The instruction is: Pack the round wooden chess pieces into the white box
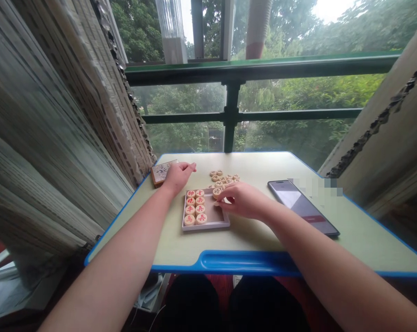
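A shallow box tray point(224, 225) lies on the table. Its left side holds two columns of round Chinese chess pieces with red characters point(190, 210). One piece with a dark character point(217, 192) sits near the tray's top, right of the red ones. My right hand point(244, 199) reaches over the tray's right side, thumb and fingers pinching a Chinese chess piece point(216, 204), mostly hidden. Beyond the tray lie several loose pieces point(219, 178), partly covered by that hand. Left of them, my left hand point(179, 178) is closed with fingers together; what it holds, if anything, is hidden.
A patterned box lid point(159, 173) lies at the table's left edge, partly behind my left hand. On the right lies a smartphone point(303, 207). The pale table point(360, 240) has a blue rim with a pen groove point(246, 262). Curtains point(73, 115) hang at both sides before a window.
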### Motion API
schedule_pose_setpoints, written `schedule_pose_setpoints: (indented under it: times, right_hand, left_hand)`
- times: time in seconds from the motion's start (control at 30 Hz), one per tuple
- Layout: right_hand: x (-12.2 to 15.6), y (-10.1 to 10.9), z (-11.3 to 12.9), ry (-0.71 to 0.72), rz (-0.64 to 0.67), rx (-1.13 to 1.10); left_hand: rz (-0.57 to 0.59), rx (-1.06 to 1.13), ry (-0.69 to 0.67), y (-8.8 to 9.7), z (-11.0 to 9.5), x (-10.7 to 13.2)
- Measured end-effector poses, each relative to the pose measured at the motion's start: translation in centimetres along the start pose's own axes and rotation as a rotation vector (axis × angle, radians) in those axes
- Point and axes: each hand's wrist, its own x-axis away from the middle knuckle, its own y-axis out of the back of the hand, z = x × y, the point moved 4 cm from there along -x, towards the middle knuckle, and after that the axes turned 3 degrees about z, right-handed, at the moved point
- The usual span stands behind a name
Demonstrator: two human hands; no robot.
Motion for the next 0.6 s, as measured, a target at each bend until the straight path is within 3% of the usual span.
schedule_pose_setpoints:
  times: [0.17,0.47,0.6]
  right_hand:
    - [0.1,-0.3,0.0,-0.031,0.032,0.014]
    - [0.2,-0.1,0.4,-0.231,0.055,0.025]
    - [0.0,-0.3,0.3,-0.225,0.027,0.012]
  left_hand:
    - [0.007,-0.101,-0.031,-0.1,0.0,0.1]
    - [0.089,-0.151,-0.023,-1.1,0.5,0.3]
    - [0.114,-0.161,-0.016,-1.3,0.5,0.3]
